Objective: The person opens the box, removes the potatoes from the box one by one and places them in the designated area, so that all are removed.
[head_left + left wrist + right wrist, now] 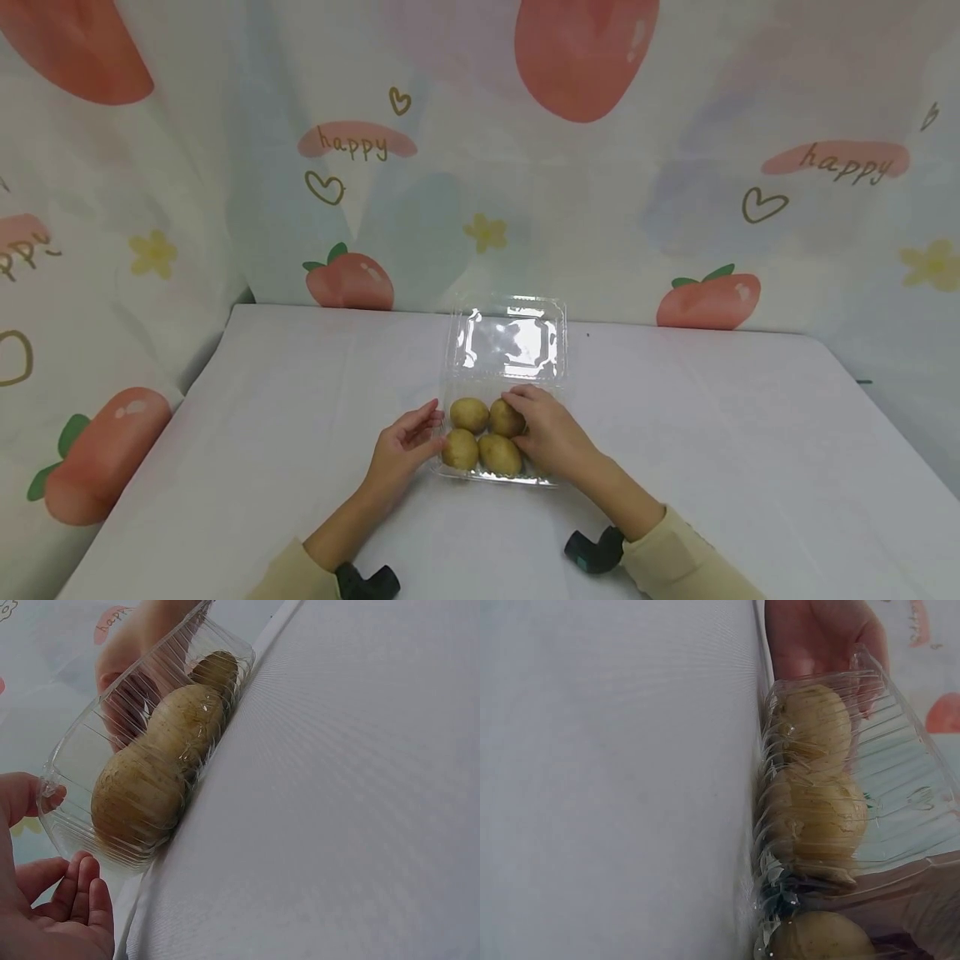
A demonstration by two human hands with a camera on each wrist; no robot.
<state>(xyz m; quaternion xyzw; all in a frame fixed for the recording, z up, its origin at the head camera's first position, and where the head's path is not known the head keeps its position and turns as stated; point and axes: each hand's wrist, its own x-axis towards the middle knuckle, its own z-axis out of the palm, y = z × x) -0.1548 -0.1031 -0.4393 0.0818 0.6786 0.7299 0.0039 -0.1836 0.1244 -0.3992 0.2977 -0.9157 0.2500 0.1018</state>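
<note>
A clear plastic clamshell box [495,477] lies on the table with its lid [498,337] raised at the back. Several potatoes sit in it, among them a front-left potato [460,450], a front-middle potato [500,455] and a back-left potato [469,414]. My right hand [553,433] reaches in from the right, its fingers curled round a back potato [504,419]; the palm hides the box's right part. At the left side my left hand [408,442] touches the rim with its thumb, the other fingers loosely bent outside the wall [112,851].
A white cloth covers the table [300,400]. Behind it hangs a printed backdrop [600,225] with fruit and hearts. Dark devices are worn at both wrists, the left device [369,582] and the right device [594,552].
</note>
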